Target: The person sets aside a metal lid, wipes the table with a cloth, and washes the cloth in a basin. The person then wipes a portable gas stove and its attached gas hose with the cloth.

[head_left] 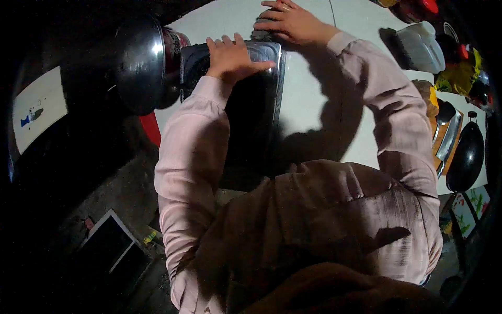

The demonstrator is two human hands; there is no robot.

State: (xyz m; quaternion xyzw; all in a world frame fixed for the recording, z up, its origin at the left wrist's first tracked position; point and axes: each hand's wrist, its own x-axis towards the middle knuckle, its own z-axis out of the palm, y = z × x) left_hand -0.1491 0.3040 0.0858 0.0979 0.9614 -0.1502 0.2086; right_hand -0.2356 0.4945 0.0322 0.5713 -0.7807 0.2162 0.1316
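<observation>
My left hand (230,60) rests with spread fingers on the far part of a black, shiny-topped appliance (256,99) that looks like a stove. Its thumb points right across the top. Just beyond the far right corner, my right hand (300,24) lies palm down over the white tabletop (308,86). Under its fingers is a small grey piece that looks like a cloth (261,35); most of it is covered. Shadow darkens the near part of the appliance.
A large dark metal pot (140,63) stands left of the appliance. On the right are a translucent plastic jug (421,47), a yellow packet (465,73), a knife (449,137), a ladle (445,111) and a black pan (467,157). The table's left edge drops to a dark floor.
</observation>
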